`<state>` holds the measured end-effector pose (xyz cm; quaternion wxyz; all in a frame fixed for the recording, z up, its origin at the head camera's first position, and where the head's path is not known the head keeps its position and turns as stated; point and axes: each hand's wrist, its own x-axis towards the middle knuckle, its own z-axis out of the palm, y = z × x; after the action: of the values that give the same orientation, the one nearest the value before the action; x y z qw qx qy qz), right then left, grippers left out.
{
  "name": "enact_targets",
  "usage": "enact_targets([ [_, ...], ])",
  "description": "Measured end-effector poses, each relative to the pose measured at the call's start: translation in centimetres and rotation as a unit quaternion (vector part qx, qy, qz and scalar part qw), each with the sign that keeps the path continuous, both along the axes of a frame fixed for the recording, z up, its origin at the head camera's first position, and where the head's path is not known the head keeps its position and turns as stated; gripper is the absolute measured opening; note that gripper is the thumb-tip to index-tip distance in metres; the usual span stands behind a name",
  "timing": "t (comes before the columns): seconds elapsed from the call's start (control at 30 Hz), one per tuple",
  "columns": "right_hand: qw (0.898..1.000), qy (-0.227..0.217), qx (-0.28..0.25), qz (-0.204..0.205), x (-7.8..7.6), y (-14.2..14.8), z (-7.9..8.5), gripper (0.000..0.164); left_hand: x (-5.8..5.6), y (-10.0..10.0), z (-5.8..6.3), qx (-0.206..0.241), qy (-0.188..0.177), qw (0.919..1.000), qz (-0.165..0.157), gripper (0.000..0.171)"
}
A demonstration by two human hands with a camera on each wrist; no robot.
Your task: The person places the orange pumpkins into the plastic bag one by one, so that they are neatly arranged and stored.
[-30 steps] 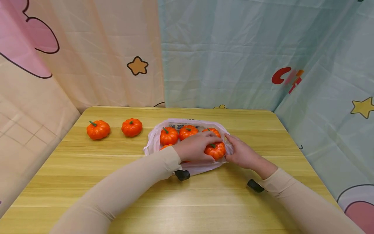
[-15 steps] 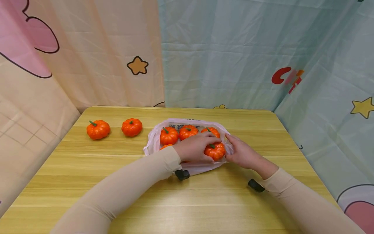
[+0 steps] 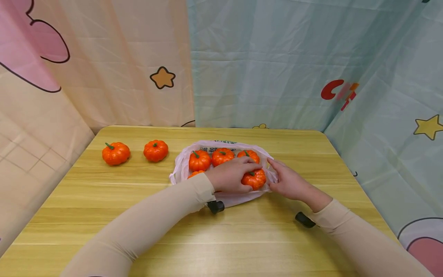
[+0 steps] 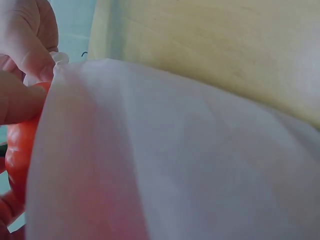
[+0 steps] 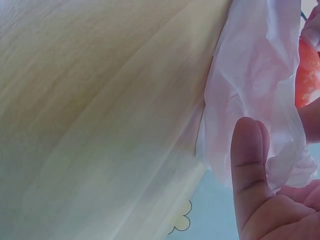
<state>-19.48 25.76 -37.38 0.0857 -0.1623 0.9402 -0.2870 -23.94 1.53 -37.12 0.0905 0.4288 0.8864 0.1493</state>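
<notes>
A pale pink plastic bag (image 3: 238, 200) lies with its mouth spread on the table, holding several small orange pumpkins. My left hand (image 3: 232, 175) reaches across the mouth and grips a pumpkin (image 3: 255, 180) at the bag's right end, thumb on the near side and fingers over the far side. My right hand (image 3: 292, 181) holds the bag's right edge; in the right wrist view the film (image 5: 250, 75) bunches between thumb and fingers. Behind sit three pumpkins (image 3: 199, 161), and one more is mostly hidden under the left forearm. The bag wall (image 4: 165, 150) fills much of the left wrist view.
Two more orange pumpkins, a left one (image 3: 116, 154) and a right one (image 3: 156, 150), rest on the wooden table (image 3: 256, 242) left of the bag. Printed curtains (image 3: 263, 69) hang close behind and on both sides of the table.
Almost nothing differs: the left hand stays on the same pumpkin, and the right hand with the bag edge shifts very slightly to the right.
</notes>
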Motion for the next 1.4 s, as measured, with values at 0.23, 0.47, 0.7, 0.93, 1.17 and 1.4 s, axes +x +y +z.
enact_targets([
  [0.23, 1.000, -0.005, -0.001, -0.001, -0.07, 0.19, 0.07, 0.084, -0.13, -0.10, 0.07, -0.008, -0.018, 0.9998, 0.008, 0.072],
  [0.47, 1.000, -0.013, 0.003, -0.006, -0.09, 0.23, 0.16, 0.083, -0.26, 0.04, -0.10, -0.015, -0.027, 0.9995, 0.002, 0.069],
  [0.7, 1.000, -0.021, 0.002, -0.012, -0.13, 0.22, 0.13, 0.084, -0.37, -0.02, -0.25, -0.009, -0.033, 0.9994, 0.003, 0.064],
  [0.93, 1.000, -0.017, 0.001, -0.014, -0.14, 0.19, -0.01, 0.084, -0.62, 0.04, -0.45, 0.024, -0.063, 0.9976, 0.015, 0.062],
  [1.17, 1.000, -0.025, -0.003, -0.017, -0.13, 0.12, 0.01, 0.085, -0.63, -0.16, -0.70, 0.029, -0.052, 0.9979, 0.026, 0.059],
  [1.4, 1.000, -0.024, -0.004, -0.012, -0.16, 0.22, -0.11, 0.086, -0.62, -0.19, -0.63, 0.020, -0.031, 0.9990, 0.026, 0.054],
])
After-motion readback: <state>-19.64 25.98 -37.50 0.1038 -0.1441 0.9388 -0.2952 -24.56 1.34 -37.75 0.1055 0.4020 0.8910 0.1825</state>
